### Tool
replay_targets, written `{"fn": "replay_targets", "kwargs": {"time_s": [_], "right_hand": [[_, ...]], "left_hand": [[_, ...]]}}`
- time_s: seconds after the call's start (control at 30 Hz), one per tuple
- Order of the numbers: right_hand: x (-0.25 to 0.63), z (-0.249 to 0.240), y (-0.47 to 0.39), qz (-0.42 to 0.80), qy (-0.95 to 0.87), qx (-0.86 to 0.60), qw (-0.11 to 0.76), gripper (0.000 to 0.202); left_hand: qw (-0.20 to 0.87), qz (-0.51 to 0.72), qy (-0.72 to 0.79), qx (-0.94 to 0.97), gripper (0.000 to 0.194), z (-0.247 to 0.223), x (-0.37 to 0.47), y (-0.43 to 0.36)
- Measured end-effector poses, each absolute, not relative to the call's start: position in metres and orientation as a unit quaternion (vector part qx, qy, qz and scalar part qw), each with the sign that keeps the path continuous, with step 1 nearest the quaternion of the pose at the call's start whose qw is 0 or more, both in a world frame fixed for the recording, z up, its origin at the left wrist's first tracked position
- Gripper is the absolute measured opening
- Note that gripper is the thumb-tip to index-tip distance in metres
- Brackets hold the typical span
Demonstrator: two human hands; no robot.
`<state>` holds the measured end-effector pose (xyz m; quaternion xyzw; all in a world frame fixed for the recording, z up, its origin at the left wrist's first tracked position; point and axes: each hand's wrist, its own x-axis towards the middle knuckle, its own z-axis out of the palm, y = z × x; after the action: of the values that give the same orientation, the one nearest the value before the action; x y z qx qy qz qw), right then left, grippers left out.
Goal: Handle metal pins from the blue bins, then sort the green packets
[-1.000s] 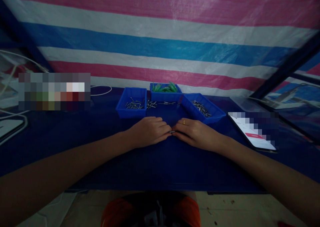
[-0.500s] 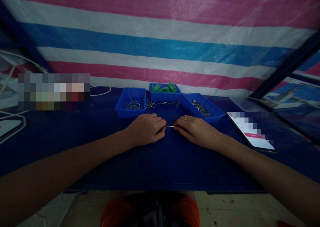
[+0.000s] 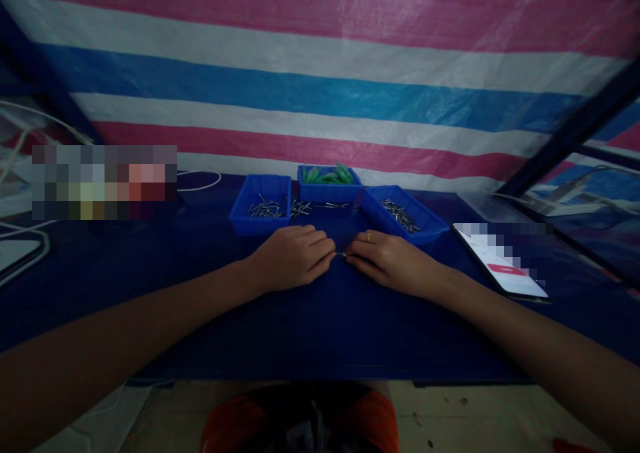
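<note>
Between my hands a thin silvery metal rod (image 3: 341, 254) spans a short gap, low over the blue table. My left hand (image 3: 300, 256) is closed, its thumb and fingers pinching the rod's left end. From the other side my right hand (image 3: 387, 258), with a ring on one finger, pinches the right end, where a small wider metal bit shows at the fingertips. Most of the rod is hidden in the fingers. Beyond my hands stand a left blue bin (image 3: 261, 223) with thin metal pins (image 3: 267, 208) and a right blue bin (image 3: 423, 232) with short metal pieces (image 3: 400, 214).
A rear blue bin (image 3: 330, 194) holds green plastic pieces (image 3: 327, 174). Loose metal pins (image 3: 301, 207) lie between the bins. To the right rests a lit phone (image 3: 505, 266); at far left are another device (image 3: 20, 256) and white cables (image 3: 203, 185). A striped sheet (image 3: 320, 100) hangs behind.
My hands have come slightly closer together, so less of the metal rod shows between the fingertips. The bins and phone have stayed in place.
</note>
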<state>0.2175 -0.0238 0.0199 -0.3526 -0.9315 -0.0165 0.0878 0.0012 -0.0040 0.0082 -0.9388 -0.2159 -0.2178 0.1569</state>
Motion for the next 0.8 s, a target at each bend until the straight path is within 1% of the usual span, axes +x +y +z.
{"fn": "replay_targets", "kwargs": {"time_s": [0.2, 0.33, 0.57, 0.8], "right_hand": [[0.2179, 0.0196, -0.0236, -0.024, -0.929, -0.356, 0.095, 0.021], [0.2173, 0.0232, -0.0255, -0.026, -0.924, -0.356, 0.138, 0.023], [0.2141, 0.0286, -0.0309, -0.022, -0.929, -0.315, 0.195, 0.026], [0.2142, 0.0267, -0.0299, -0.025, -0.929, -0.310, 0.202, 0.026]], "left_hand": [[0.157, -0.218, -0.219, -0.938, 0.021, 0.0072, 0.0007, -0.0031], [0.159, -0.191, -0.250, -0.936, 0.022, 0.0039, -0.0005, 0.0000], [0.140, -0.162, -0.235, -0.948, 0.019, 0.0019, 0.0009, 0.0020], [0.142, -0.170, -0.226, -0.949, 0.020, 0.0015, -0.0003, 0.0013]]}}
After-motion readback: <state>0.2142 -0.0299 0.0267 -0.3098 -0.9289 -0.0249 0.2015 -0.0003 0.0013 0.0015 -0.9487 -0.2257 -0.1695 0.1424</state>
